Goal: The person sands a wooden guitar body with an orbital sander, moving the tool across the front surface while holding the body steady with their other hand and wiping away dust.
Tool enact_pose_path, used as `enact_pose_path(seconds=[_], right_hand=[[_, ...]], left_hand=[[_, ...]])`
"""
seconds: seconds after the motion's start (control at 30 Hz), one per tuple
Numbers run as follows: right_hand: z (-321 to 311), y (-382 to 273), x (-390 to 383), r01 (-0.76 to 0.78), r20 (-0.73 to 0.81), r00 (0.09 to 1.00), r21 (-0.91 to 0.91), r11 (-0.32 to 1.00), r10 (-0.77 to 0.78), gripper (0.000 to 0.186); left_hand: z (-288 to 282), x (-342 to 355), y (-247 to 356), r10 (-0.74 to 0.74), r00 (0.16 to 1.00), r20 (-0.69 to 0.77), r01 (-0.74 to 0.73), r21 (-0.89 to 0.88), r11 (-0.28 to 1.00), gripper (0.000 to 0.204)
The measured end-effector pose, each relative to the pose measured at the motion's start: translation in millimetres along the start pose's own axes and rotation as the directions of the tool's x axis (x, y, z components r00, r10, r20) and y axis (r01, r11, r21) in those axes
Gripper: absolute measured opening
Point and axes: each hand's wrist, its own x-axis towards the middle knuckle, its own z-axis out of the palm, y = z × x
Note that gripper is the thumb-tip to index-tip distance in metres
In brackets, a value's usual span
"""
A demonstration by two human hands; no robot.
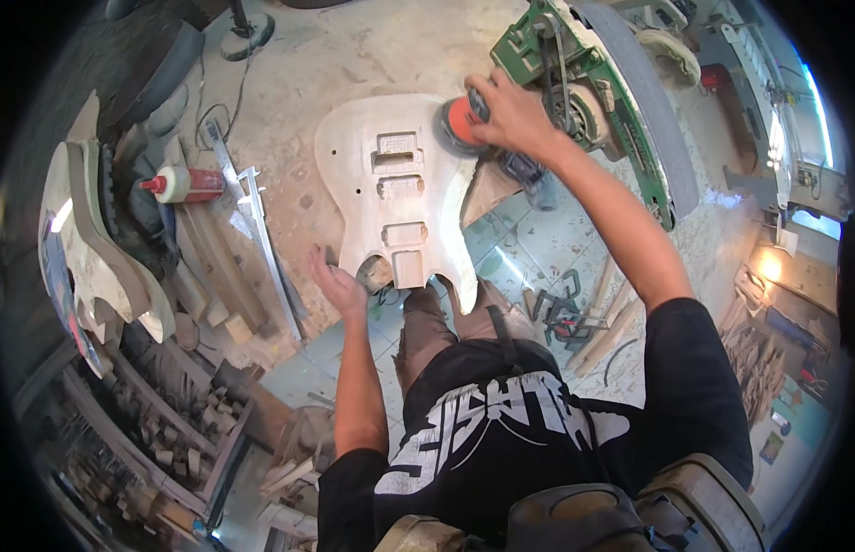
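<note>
A pale wooden electric guitar body with several routed cavities lies on the workbench, its horns pointing towards me. My right hand is wrapped round an orange and black power sander. The sander sits at the body's far right edge; its pad's exact contact is hidden. Beside the near left horn, my left hand is open, fingers stretched out and thumb apart. It holds nothing, and whether it touches the wood I cannot tell.
A green belt sander stands right of the body. To the left on the workbench are a red-and-white glue bottle, calipers and wood strips. More guitar bodies lean at far left. Clamps lie on the tiled floor.
</note>
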Motion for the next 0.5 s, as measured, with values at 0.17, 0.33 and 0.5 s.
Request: enact_pose_path(seconds=[0.17,0.33,0.5], right_hand=[[-2,25,39,-0.113,0.016,0.993,-0.041,0.993,0.114,0.072],[1,0,-6,-0.044,0.009,0.999,0.003,0.999,0.044,0.066],[6,-31,-97,0.044,0.076,0.996,0.000,0.999,-0.044,0.068]], left_hand=[[8,3,5,0.009,1.000,0.002,-0.009,-0.017,1.000,0.048],[1,2,2,0.004,1.000,-0.010,-0.004,-0.013,1.000,0.050],[4,1,7,-0.007,1.000,0.002,0.007,-0.017,1.000,0.050]])
